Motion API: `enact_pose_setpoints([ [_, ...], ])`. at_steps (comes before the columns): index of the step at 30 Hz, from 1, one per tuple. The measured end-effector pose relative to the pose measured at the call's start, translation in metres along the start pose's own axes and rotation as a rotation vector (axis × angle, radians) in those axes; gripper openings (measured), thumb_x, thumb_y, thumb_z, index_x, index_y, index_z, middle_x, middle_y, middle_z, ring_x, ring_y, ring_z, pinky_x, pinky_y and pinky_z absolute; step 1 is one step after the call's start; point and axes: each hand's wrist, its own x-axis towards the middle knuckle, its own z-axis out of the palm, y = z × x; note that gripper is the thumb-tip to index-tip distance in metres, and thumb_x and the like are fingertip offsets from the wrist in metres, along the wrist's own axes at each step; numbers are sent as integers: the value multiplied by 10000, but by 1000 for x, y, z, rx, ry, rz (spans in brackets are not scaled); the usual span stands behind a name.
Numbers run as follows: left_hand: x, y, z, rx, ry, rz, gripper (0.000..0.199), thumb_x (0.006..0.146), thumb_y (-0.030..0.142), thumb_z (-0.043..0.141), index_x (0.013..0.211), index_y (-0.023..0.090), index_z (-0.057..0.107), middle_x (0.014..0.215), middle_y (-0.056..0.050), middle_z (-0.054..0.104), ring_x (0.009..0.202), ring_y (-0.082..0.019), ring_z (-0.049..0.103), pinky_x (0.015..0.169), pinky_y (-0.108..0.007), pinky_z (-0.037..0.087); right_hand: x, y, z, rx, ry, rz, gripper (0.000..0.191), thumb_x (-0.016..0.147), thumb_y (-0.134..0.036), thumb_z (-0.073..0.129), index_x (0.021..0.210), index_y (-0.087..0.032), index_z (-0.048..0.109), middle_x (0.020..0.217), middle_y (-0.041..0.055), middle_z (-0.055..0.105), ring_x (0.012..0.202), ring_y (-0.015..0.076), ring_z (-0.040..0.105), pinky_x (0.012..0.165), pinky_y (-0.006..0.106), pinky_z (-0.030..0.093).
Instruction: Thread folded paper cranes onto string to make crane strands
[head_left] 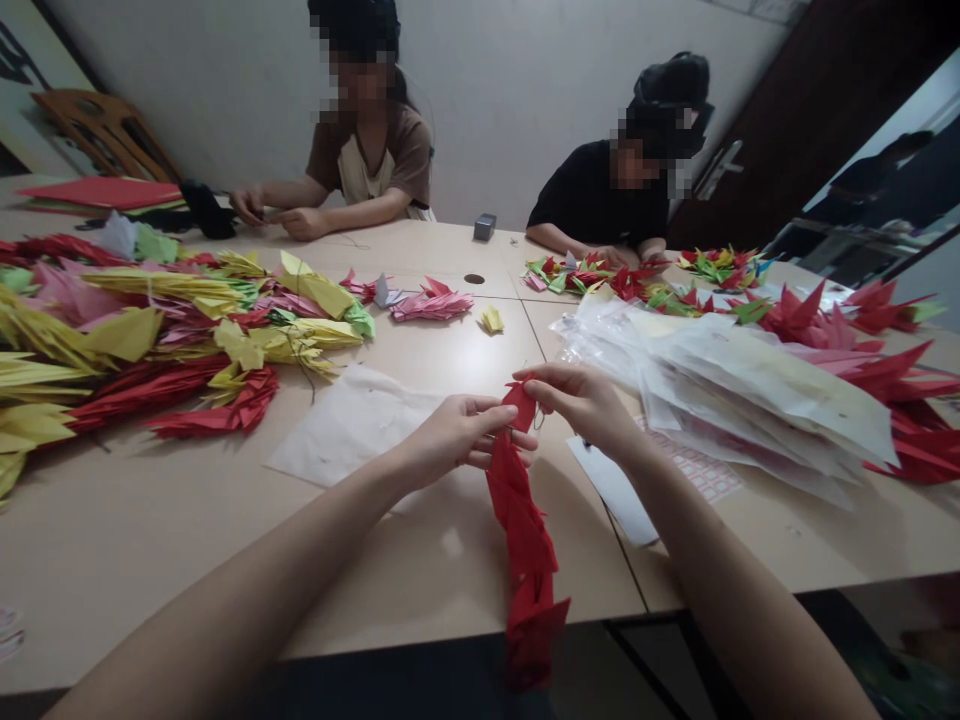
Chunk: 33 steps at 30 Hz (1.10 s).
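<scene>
Between my two hands hangs a string of red folded-paper pieces (521, 530), its lower end dropping past the table's front edge. My left hand (476, 435) pinches the string near its top with thumb and forefinger, the other fingers partly behind the paper. Thumb and fingers of my right hand (566, 395) close on the topmost red piece. A thin dark thread loops beside the right fingertips. Under and left of my left hand lies a translucent plastic bag (352, 420) on the table.
Strung yellow, red and pink folded paper (187, 330) covers the left side. Stacked plastic bags (750, 380) and more red strings (915, 400) lie right, near a white card (615, 495). Two people (371, 160) (607, 190) sit opposite. A small grey box (484, 227) stands between them.
</scene>
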Motion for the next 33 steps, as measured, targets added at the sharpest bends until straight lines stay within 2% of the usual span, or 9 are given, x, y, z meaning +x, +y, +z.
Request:
enact_pose_setpoints([
  [3, 2, -1, 0, -16, 103, 29, 197, 852, 312, 602, 935, 141, 653, 850, -115, 734, 646, -169, 699, 594, -273, 553, -2, -2, 6, -36, 154, -22, 335, 814, -396, 606, 1059, -170, 638, 839, 49, 658, 660, 125, 568, 584, 276, 457],
  [5, 4, -1, -1, -26, 189, 78, 180, 860, 283, 589, 938, 135, 656, 834, -111, 731, 646, -169, 696, 595, -277, 556, -5, -6, 10, -84, 239, -52, 288, 806, -408, 615, 965, -167, 615, 851, 52, 637, 687, 130, 575, 600, 277, 462],
  [8, 6, 0, -2, -16, 301, 124, 165, 862, 255, 582, 906, 116, 660, 775, -103, 725, 622, -159, 685, 592, -267, 555, -12, -11, 14, -134, 42, -19, 269, 817, -432, 606, 741, -177, 564, 696, 22, 604, 612, 120, 543, 558, 269, 439],
  [10, 7, 0, -2, -6, 340, 130, 159, 865, 241, 575, 875, 108, 661, 750, -98, 723, 592, -146, 674, 586, -255, 552, -15, -12, 15, -119, -142, 56, 281, 809, -433, 621, 715, -180, 544, 661, 15, 604, 595, 124, 553, 545, 273, 439],
  [13, 8, 0, -2, -9, 385, 142, 146, 871, 223, 565, 841, 111, 653, 739, -83, 723, 551, -125, 658, 561, -227, 536, -15, -8, 17, 54, -250, 115, 259, 787, -400, 659, 736, -188, 519, 703, 23, 625, 742, 165, 629, 612, 286, 484],
  [19, 6, 3, 0, -135, 390, 279, 144, 877, 243, 556, 895, 124, 635, 795, -90, 734, 632, -153, 683, 616, -272, 552, -10, -5, 19, 413, -201, 161, 254, 737, -363, 732, 751, -185, 552, 817, 15, 637, 711, 115, 595, 645, 270, 492],
  [26, 5, 2, 4, -211, 333, 516, 178, 798, 285, 661, 907, 145, 651, 843, -52, 728, 854, -161, 686, 786, -269, 515, -12, 1, 39, 814, -144, 365, 319, 640, -361, 817, 729, -190, 563, 665, -50, 559, 571, 64, 531, 576, 208, 465],
  [29, 4, 0, 8, -122, 336, 549, 201, 778, 310, 674, 918, 169, 642, 834, -37, 727, 802, -161, 684, 711, -258, 510, -13, 5, 47, 824, -149, 400, 332, 629, -389, 816, 749, -199, 572, 690, -36, 574, 596, 85, 554, 616, 244, 495],
  [33, 1, -3, 11, 11, 481, 552, 167, 797, 325, 638, 825, 160, 628, 769, -27, 710, 644, -129, 646, 602, -234, 494, -15, 5, 52, 615, -114, 302, 295, 710, -434, 743, 746, -198, 569, 815, 21, 625, 715, 140, 607, 701, 320, 520],
])
